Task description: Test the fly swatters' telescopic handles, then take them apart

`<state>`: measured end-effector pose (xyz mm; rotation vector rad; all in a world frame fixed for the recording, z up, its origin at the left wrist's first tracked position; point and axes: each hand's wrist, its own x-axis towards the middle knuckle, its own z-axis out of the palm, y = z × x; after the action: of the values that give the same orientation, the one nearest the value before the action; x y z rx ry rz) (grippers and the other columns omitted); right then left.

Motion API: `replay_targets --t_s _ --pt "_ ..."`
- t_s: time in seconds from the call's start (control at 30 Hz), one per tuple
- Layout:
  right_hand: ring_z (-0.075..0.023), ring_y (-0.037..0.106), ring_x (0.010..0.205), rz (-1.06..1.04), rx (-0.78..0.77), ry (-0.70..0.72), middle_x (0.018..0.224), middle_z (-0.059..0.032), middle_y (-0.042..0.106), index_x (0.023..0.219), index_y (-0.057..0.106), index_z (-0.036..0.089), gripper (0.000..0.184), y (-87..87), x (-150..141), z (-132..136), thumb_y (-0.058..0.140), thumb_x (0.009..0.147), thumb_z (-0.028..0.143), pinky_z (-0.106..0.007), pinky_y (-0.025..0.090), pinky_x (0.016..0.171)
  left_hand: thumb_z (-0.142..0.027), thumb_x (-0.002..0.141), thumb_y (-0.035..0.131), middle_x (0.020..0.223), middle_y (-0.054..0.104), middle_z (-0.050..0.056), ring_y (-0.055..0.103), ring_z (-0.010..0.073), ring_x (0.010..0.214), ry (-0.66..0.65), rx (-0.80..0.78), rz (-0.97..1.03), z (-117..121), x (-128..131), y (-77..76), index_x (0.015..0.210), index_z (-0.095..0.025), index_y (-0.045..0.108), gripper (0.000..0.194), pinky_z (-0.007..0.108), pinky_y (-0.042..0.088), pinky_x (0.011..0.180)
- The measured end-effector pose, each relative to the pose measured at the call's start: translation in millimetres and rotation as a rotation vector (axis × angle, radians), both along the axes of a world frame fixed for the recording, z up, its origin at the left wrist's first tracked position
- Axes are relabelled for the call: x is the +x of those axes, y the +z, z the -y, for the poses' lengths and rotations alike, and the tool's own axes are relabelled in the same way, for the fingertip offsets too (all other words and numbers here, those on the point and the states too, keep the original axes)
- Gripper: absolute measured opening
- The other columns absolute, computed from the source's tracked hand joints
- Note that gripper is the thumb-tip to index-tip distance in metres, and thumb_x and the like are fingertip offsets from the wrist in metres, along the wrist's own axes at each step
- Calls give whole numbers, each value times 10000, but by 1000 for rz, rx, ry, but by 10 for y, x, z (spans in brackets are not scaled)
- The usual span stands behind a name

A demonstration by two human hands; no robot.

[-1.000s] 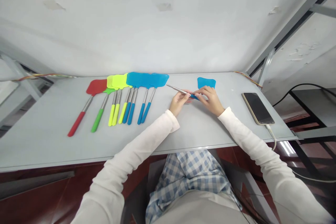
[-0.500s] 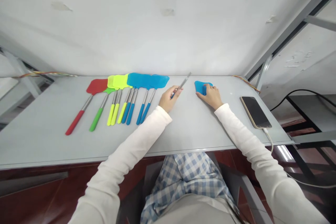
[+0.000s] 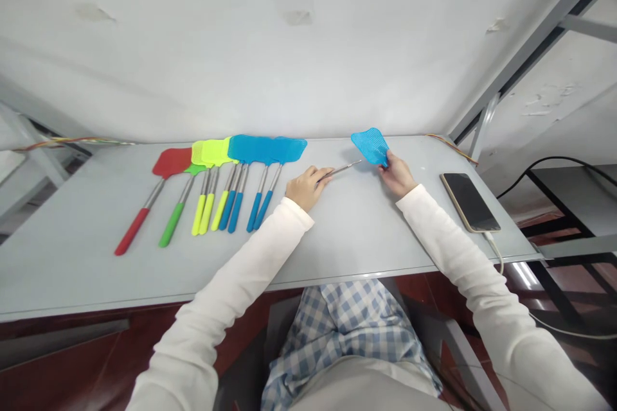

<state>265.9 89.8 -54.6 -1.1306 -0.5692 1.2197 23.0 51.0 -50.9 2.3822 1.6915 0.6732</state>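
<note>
My left hand (image 3: pixel 303 189) is closed around the lower end of a thin metal rod (image 3: pixel 343 169), whose tip points right toward the blue piece. In my right hand (image 3: pixel 399 174) is a blue fly swatter head (image 3: pixel 371 144), pinched at its narrow neck and raised off the table with its wide part up and to the left. A small gap separates the rod's tip from the swatter head. Left of my hands lies a row of fly swatters with coloured handles: a red one (image 3: pixel 144 209), a green one (image 3: pixel 172 225), several yellow ones (image 3: pixel 208 212) and several blue ones (image 3: pixel 264 209).
A phone (image 3: pixel 470 202) with a white cable (image 3: pixel 494 247) lies on the right of the grey table (image 3: pixel 357 237). Behind the table stands a white wall (image 3: pixel 216 45). Thin wires (image 3: pixel 452 146) run along the back right edge.
My right hand has lifted the blue swatter head off the table and turned it upright. The rod in my left hand has swung down to the right, toward the head.
</note>
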Motion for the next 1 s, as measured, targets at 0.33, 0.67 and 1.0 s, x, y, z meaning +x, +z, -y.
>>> replay_targets --t_s 0.33,0.67,1.0 --pt "-88 674 783 -310 63 209 817 38 713 791 628 207 178 60 -190 116 615 777 30 -200 571 802 -468 947 408 1038 670 21 623 180 982 21 -24 1 14 12 12 1210 -330 625 368 266 393 644" --pt "-101 673 861 -273 74 238 855 40 719 769 651 222 144 1 -221 121 634 786 80 -237 542 930 -454 950 407 1040 680 21 626 181 965 1 -5 40 2 9 -19 1200 -318 632 363 263 392 647" --pt "-111 665 897 -178 114 239 885 43 711 795 638 237 143 -6 -214 137 683 734 116 -272 529 952 -448 947 408 1039 682 38 624 191 950 14 -28 62 -8 16 -56 1209 -303 636 376 263 421 685"
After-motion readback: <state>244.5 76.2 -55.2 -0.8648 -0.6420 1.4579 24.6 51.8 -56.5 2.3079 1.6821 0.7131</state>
